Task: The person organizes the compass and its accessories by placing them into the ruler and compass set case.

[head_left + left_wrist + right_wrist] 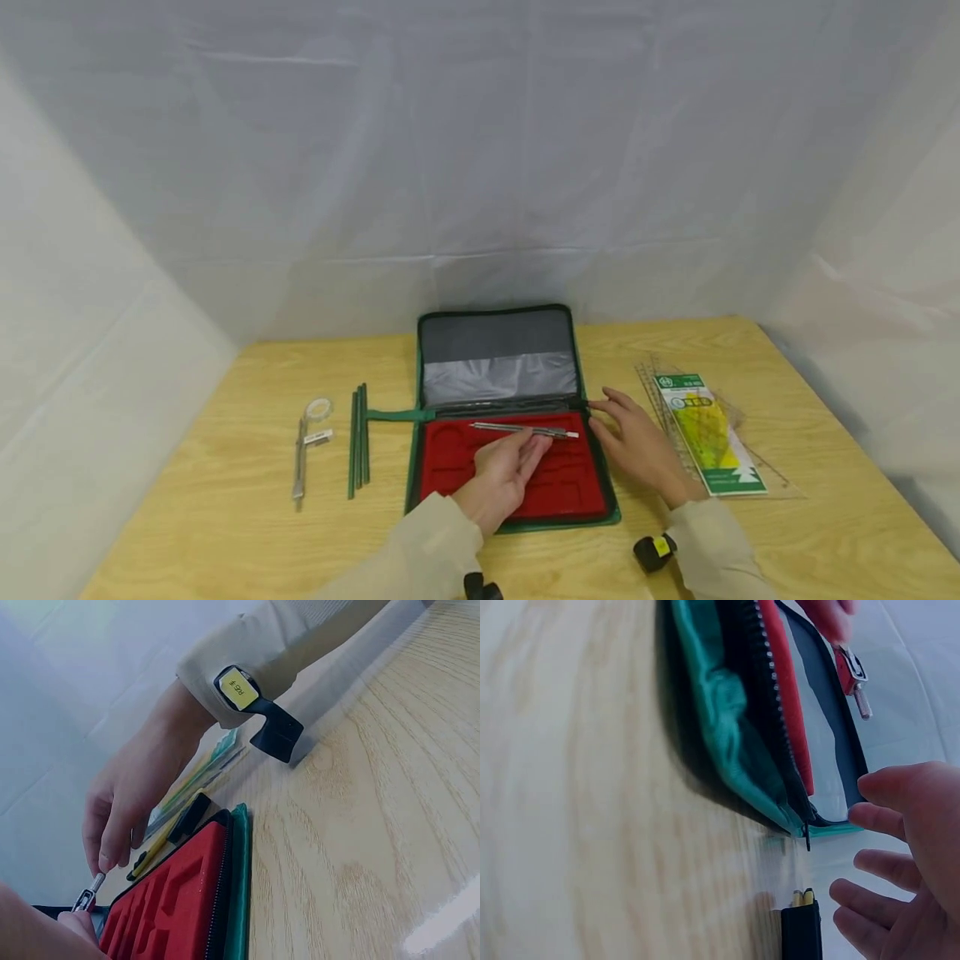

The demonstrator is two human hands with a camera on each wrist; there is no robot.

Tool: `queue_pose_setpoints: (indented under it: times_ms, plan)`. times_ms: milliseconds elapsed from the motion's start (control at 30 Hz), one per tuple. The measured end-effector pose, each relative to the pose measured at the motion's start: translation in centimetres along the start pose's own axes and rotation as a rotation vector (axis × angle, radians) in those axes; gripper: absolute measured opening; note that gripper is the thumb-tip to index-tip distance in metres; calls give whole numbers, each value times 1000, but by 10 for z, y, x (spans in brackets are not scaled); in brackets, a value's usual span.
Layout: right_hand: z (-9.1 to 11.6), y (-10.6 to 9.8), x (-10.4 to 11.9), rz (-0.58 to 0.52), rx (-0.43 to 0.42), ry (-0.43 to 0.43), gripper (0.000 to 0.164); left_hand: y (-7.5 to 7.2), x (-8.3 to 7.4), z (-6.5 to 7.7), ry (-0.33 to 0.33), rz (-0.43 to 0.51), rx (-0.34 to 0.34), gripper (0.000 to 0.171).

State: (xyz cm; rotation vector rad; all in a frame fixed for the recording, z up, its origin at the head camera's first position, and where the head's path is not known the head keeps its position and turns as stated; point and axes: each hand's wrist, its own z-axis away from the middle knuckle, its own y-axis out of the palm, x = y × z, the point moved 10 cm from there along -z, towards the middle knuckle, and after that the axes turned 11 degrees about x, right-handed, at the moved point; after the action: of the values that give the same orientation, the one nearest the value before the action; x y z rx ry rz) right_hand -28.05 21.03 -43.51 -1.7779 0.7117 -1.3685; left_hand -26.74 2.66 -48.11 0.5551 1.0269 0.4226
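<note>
My left hand (498,479) pinches a slim silver compass (525,430) by its middle, above the case's red moulded tray (555,496). The silver end of the compass (853,675), with its slotted bracket, points right, towards my other hand. The green zip case (617,518) lies unfolded, its grey-lined lid (495,333) back. My right hand (637,446) hovers at the case's right edge with fingers spread, holding nothing; in the right wrist view its fingertips (870,817) are near the zip corner. Whether they touch the case, I cannot tell.
Another compass (300,462), a roll of tape (318,408) and several green pencils (358,442) lie left of the case. Clear rulers and a green-and-white packet (708,433) lie right. A black holder with yellow sticks (801,930) is beneath my right hand.
</note>
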Motion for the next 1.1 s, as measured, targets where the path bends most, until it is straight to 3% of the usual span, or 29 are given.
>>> queue_pose_setpoints:
  times_ms: [267, 467, 633, 933, 1033, 1100]
  plan:
    - [0, 3, 1, -1, 19, 7, 32, -3, 1, 3, -9, -7, 0, 32]
    - [-1, 3, 1, -8, 20, -1, 31, -6, 0, -2, -8, -10, -16, 32]
    - [-3, -1, 1, 3, 6, -8, 32, -3, 4, -5, -63, -22, 9, 32]
    - [-5, 2, 4, 2, 19, -4, 31, 14, 2, 4, -205, -88, 212, 36]
    - [-6, 6, 7, 0, 32, -10, 29, 17, -5, 5, -244, -207, 311, 37]
    - [-7, 8, 12, 2, 36, -28, 27, 17, -13, 3, -231, -346, 368, 36]
